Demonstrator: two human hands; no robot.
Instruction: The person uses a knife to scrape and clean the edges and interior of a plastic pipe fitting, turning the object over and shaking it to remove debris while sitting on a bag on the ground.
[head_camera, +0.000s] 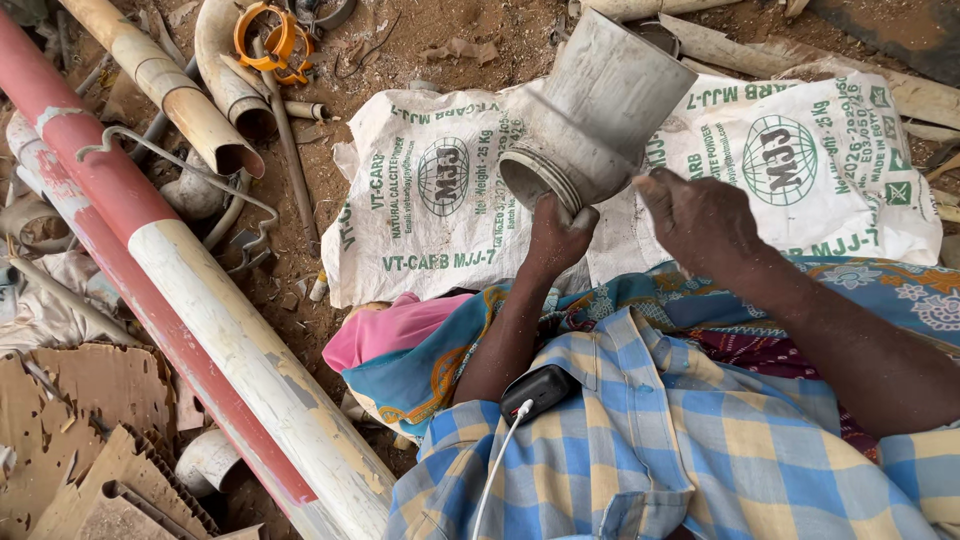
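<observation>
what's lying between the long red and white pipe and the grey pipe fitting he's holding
In the head view, a white printed sack spread on bare dirt lies between the red and white pipe and the grey pipe fitting, along with a thin rusty rod.

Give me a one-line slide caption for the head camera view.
Left hand grips a grey pipe fitting by its rim, right hand beside it, over white sacks.

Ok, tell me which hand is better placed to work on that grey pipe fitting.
Probably the right. The left hand grips the grey pipe fitting by its lower rim, steadying it. The right hand sits just beside that rim and is not gripping it.
</observation>
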